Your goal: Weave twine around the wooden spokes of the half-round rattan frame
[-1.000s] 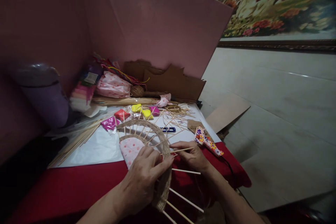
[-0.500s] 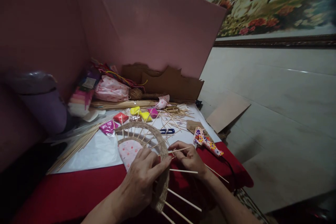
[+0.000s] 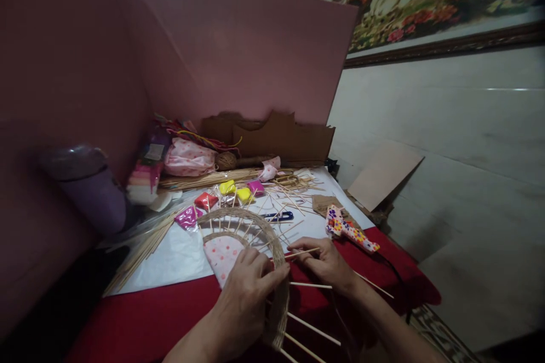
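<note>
A round woven rattan frame (image 3: 272,241) with thin stick spokes lies on the red cloth (image 3: 140,317). Pink dotted fabric (image 3: 223,252) fills its centre. My left hand (image 3: 249,300) rests over the frame with fingers curled on the woven rim. My right hand (image 3: 326,264) sits just right of the rim, fingers pinched on one stick spoke (image 3: 304,252) that pokes out of the weave. More spokes (image 3: 313,329) stick out below, toward me.
White paper (image 3: 170,255) covers the table's middle, with loose sticks (image 3: 136,249), coloured packets (image 3: 236,190), blue snips (image 3: 279,216) and a flower-patterned glue gun (image 3: 351,229). Cardboard pieces (image 3: 276,136) lean on a pink partition (image 3: 238,51). A purple jar (image 3: 91,193) stands at left.
The view has shifted, so everything sits slightly right and lower. Both hands keep their hold on the frame and the spoke with only small finger movement.
</note>
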`<state>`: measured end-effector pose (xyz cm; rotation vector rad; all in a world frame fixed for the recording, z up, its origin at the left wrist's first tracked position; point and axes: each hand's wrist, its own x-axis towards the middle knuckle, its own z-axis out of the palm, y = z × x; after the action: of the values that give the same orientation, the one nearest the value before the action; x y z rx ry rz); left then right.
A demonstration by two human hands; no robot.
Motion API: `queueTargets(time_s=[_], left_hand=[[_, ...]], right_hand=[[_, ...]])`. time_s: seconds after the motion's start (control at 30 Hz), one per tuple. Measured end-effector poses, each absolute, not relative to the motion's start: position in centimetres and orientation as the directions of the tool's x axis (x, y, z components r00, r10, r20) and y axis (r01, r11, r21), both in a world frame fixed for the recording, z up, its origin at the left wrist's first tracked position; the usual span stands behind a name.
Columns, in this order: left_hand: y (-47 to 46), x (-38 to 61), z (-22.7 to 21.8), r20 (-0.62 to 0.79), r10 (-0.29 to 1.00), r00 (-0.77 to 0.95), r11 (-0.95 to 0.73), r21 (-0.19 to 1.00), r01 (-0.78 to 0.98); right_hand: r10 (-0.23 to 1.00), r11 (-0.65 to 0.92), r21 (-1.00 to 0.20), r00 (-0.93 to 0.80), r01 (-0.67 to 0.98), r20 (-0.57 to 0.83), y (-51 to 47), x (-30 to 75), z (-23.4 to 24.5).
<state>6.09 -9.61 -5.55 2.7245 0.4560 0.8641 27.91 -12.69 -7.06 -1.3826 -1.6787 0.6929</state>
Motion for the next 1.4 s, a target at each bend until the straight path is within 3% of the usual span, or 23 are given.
queueTargets(time_s=[0.17, 0.3, 0.4, 0.5, 0.63, 0.73, 0.93, 1.13, 1.4], left_hand=[[-8.9, 5.4, -4.1, 0.518, 0.535, 0.668, -0.802, 0.559, 0.210], [-6.6, 5.7, -3.7, 0.496, 0.697, 0.518, -0.710, 0.577, 0.404], [-5.1, 6.5, -3.4, 0.414, 0.753, 0.511, -0.656, 0.524, 0.543], [-4.4, 7.4, -3.1, 0.329, 0.802, 0.498, -0.596, 0.386, 0.704], [-4.3, 8.2, -3.1, 0.419, 0.719, 0.554, -0.655, 0.146, 0.741], [-4.3, 8.3, -3.5, 0.495, 0.664, 0.561, -0.684, 0.097, 0.723], [-4.6, 7.8, -4.7, 0.553, 0.686, 0.472, -0.676, 0.247, 0.694], [-4.8, 7.3, -5.5, 0.493, 0.727, 0.478, -0.684, 0.466, 0.561], [-6.0, 7.2, -4.8, 0.590, 0.632, 0.503, -0.775, 0.506, 0.379]], right_hand=[[0.966, 0.226, -0.802, -0.018, 0.553, 0.260, -12.8, 27.6, -6.8], [0.968, 0.205, -0.790, 0.000, 0.577, 0.252, -12.8, 27.5, -6.9], [0.967, 0.204, -0.781, 0.002, 0.590, 0.254, -12.8, 27.5, -6.8], [0.964, 0.215, -0.775, -0.004, 0.595, 0.265, -12.8, 27.5, -6.9], [0.961, 0.221, -0.762, -0.004, 0.608, 0.275, -12.8, 27.6, -7.1], [0.961, 0.222, -0.755, -0.009, 0.617, 0.276, -12.9, 27.5, -7.0], [0.963, 0.235, -0.765, -0.037, 0.599, 0.267, -13.2, 27.3, -6.6], [0.975, 0.217, -0.842, -0.063, 0.494, 0.214, -13.0, 27.8, -6.7], [0.986, 0.164, -0.917, -0.023, 0.363, 0.167, -12.6, 27.9, -6.2]])
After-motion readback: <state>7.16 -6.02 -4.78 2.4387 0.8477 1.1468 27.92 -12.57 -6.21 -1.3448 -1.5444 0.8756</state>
